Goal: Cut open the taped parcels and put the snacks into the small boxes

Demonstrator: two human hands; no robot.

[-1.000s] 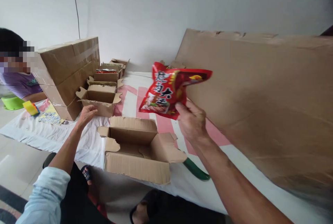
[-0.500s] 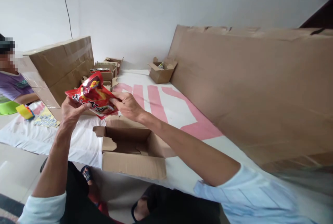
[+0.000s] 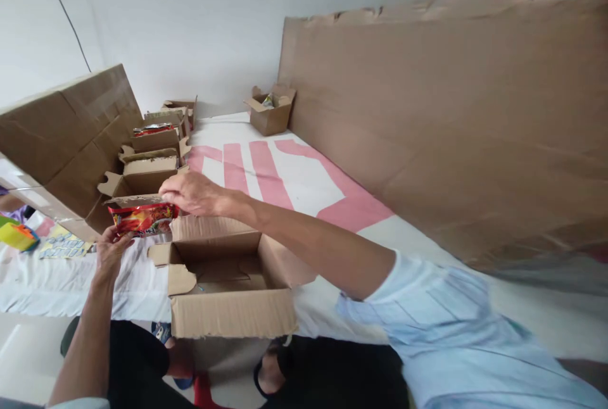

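A shiny red food packet [image 3: 145, 219] with a picture on its front is stretched flat between my two hands. My left hand [image 3: 113, 245] pinches its lower left corner from below. Closed at its right end is my right hand [image 3: 192, 194], with fingertips beside the torn flap of a small open carton behind the packet; the exact grip is partly hidden. Nearer to me, an open brown carton [image 3: 223, 260] sits at the table edge with its flaps folded out.
Several small open cartons [image 3: 154, 137] stand in a row at the left, one with red packets inside. A large cardboard box [image 3: 71, 137] borders them. Another small carton [image 3: 270, 119] stands by the wall. A big cardboard sheet [image 3: 441, 124] leans at the right. Part of another person shows far left.
The packet has come down and left, from in front of the carton row to beside the nearest carton in it. Both hands moved with it. My view has turned right.
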